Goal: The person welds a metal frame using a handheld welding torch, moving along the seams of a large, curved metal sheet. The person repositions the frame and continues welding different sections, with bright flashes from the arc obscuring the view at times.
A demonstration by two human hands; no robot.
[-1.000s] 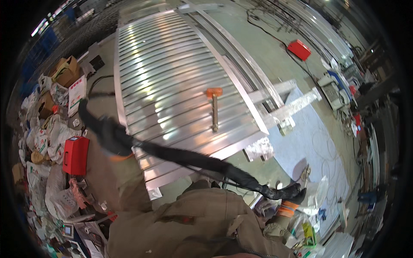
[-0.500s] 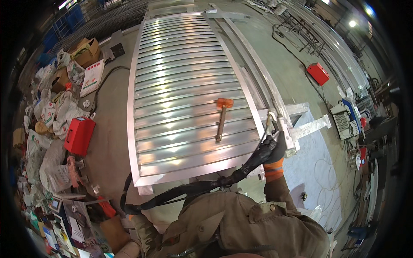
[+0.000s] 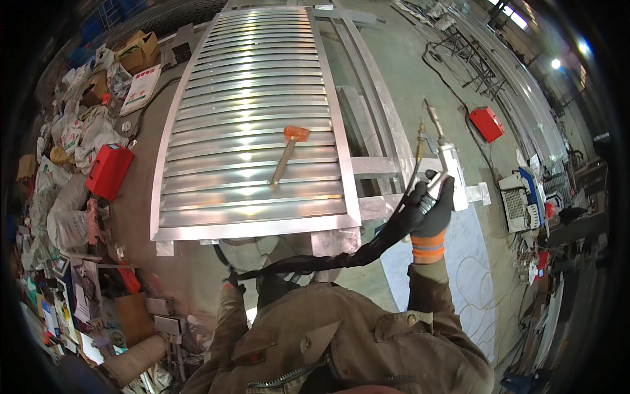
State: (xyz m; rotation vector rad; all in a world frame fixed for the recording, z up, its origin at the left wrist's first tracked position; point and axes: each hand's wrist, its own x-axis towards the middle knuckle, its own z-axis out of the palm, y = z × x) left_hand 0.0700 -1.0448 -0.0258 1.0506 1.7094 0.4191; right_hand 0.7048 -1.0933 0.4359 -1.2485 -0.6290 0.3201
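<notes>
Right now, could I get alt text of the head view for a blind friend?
Gloved right-hand fingers grip a silver tool beside a slatted metal panel, where an orange-headed hammer lies; a black cable runs across to the left-hand fingers.

Through one head-worn fisheye camera, I look forward and down from above and behind the black-gloved right fingers (image 3: pixel 447 197), close by.

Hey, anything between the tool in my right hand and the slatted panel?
Just the thin black hose, left of the tool. The bars between tool and panel seem to lie lower, and nothing else visible blocks the way.
</notes>
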